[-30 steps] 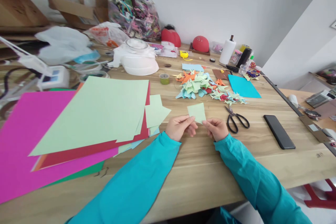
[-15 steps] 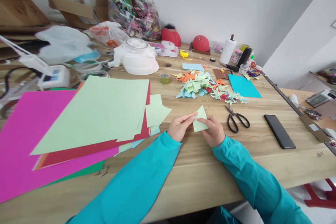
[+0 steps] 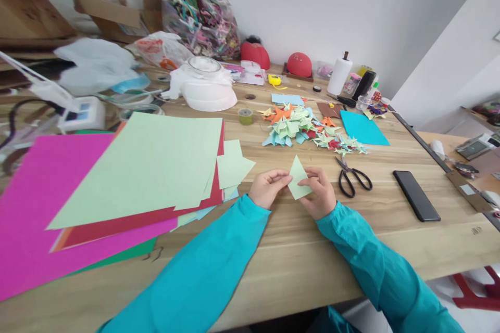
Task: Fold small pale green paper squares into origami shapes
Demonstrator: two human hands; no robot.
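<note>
A small pale green paper piece [image 3: 298,179], folded into a triangle with its tip pointing up, is held just above the wooden table [image 3: 297,250]. My left hand [image 3: 269,188] pinches its left edge with fingers curled. My right hand [image 3: 322,192] grips its right and lower part, thumb pressed on the paper. Both arms wear teal sleeves. Black scissors [image 3: 353,177] lie just right of my right hand.
Large sheets of coloured paper [image 3: 128,177] are stacked at left, with small green squares [image 3: 232,166] beside them. A heap of folded paper shapes [image 3: 300,127] lies beyond my hands. A black phone [image 3: 416,195], a blue sheet [image 3: 363,127], a white bowl-like object [image 3: 205,88], bags and boxes fill the back.
The green square has been folded from a flat square into a triangle. My right hand moved up over its right side, and both hands closed in on it.
</note>
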